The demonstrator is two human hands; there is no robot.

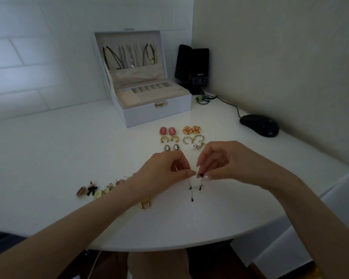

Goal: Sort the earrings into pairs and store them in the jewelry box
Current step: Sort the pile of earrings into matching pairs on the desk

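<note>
My left hand (165, 170) and my right hand (228, 164) meet above the white table (48, 158), each pinching the top of a thin dangling chain earring with black beads (191, 190). Beyond them lie paired earrings: pink ovals (167, 131), orange-gold rounds (191, 129), gold ones (169, 139), gold hoops (193, 139) and black cameos (171, 147). A small white earring (194, 146) lies by my right fingers. Unsorted earrings (95, 189) sit in a loose row at the left, and a gold rectangular hoop (145, 204) lies under my left wrist. The white jewelry box (159, 113) stands open at the back.
Two black speakers (191, 67) stand right of the box, with a cable (226, 101) running to a black mouse (259, 125) by the right wall. Necklaces (129, 55) hang in the box lid. The table's curved front edge (189, 246) is close to me.
</note>
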